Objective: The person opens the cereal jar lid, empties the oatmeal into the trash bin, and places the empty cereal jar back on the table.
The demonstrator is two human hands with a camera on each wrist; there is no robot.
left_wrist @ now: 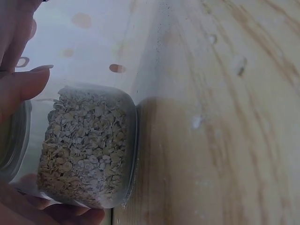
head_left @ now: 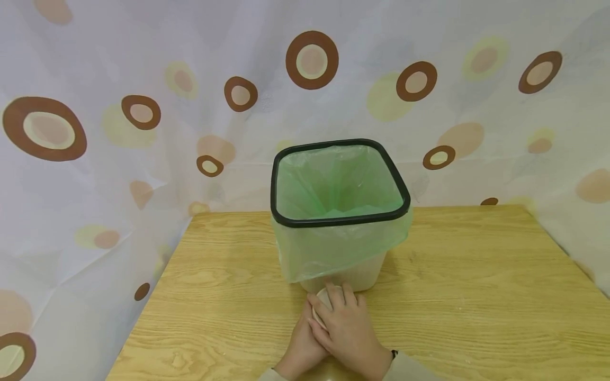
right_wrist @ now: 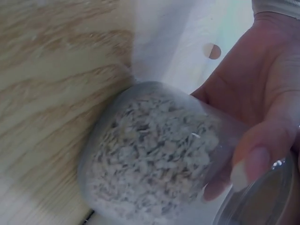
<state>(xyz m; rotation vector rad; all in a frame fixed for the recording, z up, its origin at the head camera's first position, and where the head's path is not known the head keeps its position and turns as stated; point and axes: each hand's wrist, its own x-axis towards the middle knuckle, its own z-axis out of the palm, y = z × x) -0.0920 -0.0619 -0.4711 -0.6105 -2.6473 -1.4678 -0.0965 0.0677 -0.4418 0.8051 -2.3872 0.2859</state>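
A clear jar (left_wrist: 119, 98) of rolled oats (left_wrist: 89, 145) stands upright on the wooden table, at the near foot of the bin. My left hand (head_left: 303, 337) is curled round the left side of the jar. Across its pale round lid (head_left: 324, 297) lies my right hand (head_left: 350, 328), fingers spread and bent over the edge. The hands overlap, so most of the jar is hidden in the head view. Oats fill much of the jar in the right wrist view, below the lid's clear rim (right_wrist: 255, 201).
Right behind the jar stands a white waste bin (head_left: 355, 275) lined with a green bag (head_left: 333, 248) and topped by a black rim (head_left: 340, 220). Bare wooden tabletop (head_left: 476, 296) extends on both sides. A spotted sheet (head_left: 190, 47) hangs along the back and sides.
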